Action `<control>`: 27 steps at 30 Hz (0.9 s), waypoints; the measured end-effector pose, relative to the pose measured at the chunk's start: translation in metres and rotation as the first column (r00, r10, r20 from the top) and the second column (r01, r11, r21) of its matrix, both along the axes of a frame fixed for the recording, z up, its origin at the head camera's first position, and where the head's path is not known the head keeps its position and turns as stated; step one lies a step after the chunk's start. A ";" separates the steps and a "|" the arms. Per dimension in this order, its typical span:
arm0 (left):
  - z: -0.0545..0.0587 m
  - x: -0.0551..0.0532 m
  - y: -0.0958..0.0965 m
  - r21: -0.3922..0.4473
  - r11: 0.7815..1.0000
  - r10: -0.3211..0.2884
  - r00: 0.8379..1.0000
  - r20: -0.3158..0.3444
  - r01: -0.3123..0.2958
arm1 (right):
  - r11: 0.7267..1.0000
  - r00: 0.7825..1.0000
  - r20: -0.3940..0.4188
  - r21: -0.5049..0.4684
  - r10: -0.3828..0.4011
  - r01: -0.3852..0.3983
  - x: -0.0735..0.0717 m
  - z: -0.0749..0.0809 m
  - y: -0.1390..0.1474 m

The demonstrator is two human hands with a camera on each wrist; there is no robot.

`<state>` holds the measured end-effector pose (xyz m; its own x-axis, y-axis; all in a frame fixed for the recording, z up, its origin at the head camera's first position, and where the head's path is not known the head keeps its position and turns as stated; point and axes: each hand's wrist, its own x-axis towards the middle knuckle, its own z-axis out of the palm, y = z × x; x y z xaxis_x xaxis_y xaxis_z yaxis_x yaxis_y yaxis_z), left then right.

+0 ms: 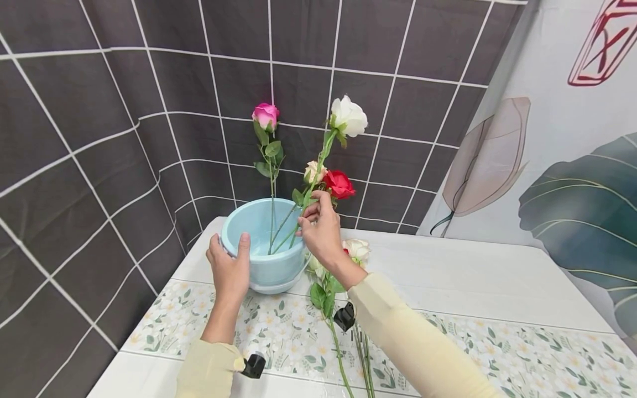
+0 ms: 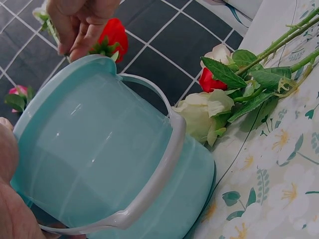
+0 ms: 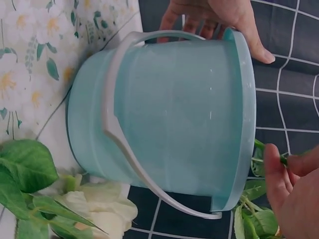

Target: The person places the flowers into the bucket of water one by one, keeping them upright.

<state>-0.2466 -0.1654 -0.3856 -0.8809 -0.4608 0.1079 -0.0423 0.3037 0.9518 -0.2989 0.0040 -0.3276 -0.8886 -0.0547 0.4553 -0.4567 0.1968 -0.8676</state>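
Observation:
A light blue bucket (image 1: 276, 271) stands upright on the table, its pale handle (image 2: 177, 127) hanging down on the near side. My left hand (image 1: 231, 271) grips the bucket at its left rim. Over the right rim, my right hand (image 1: 320, 226) pinches the green stem of a tall white rose (image 1: 349, 116), whose lower end reaches into the bucket. A pink rose (image 1: 266, 116) stands in the bucket. Just behind my right fingers, a red rose (image 1: 340, 184) and a cream rose (image 1: 314, 172) lean out to the right.
More white roses (image 1: 357, 250) lie on the table right of the bucket, stems (image 1: 340, 354) toward me under my right forearm. A bit of red shows among them. A dark gridded curtain (image 1: 378, 99) hangs close behind the bucket and along the left.

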 end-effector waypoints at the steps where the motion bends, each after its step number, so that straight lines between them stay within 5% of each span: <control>1: 0.000 0.000 0.000 0.002 1.000 -0.003 1.000 -0.001 0.003 | 0.999 1.000 0.014 0.028 0.014 -0.015 0.000 0.001 0.000; 10: 0.000 0.000 0.000 0.002 1.000 -0.001 1.000 0.013 0.001 | 0.971 0.983 0.121 0.179 0.140 -0.161 0.001 0.010 0.002; 19: 0.000 -0.001 0.000 0.007 1.000 0.002 1.000 0.027 -0.002 | 0.958 0.998 0.056 0.285 0.022 -0.037 0.009 0.012 0.010; 27: -0.001 -0.001 -0.001 0.012 1.000 -0.002 1.000 0.015 0.002 | 0.912 0.999 -0.019 0.408 -0.029 0.034 0.018 0.011 0.014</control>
